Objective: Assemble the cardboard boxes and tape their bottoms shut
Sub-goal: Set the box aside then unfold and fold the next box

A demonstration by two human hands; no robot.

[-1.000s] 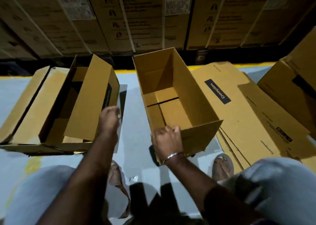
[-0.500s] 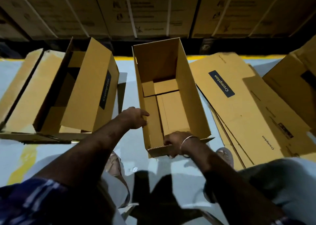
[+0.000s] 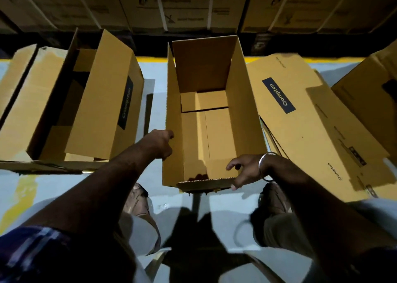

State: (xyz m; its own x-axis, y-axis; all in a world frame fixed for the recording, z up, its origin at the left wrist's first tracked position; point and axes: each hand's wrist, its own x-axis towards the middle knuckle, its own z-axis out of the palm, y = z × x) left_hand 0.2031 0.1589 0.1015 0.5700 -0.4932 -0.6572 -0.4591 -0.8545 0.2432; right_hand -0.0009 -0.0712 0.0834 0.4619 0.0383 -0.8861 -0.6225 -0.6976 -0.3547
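An open cardboard box (image 3: 245, 115) stands on the pale floor in front of me, its open top facing me and its bottom flaps folded shut inside. My left hand (image 3: 160, 143) is at the box's left wall, fingers curled over its top edge. At the near right corner is my right hand (image 3: 245, 171), which wears a metal bangle. Its fingers are spread and loosely curved over the inside, with the thumb by the near wall's edge. No tape is visible.
Another made-up box (image 3: 103, 102) lies on its side at the left. A stack of flat "Crompton" boxes (image 3: 305, 127) lies at the right, with one more box (image 3: 376, 97) beyond it. Stacked cartons (image 3: 193, 5) wall off the back behind a yellow floor line. My sandalled feet are below the box.
The box has come upright and square to me. My left hand moved from the air onto its left wall. My right hand loosened off the near edge and shifted right.
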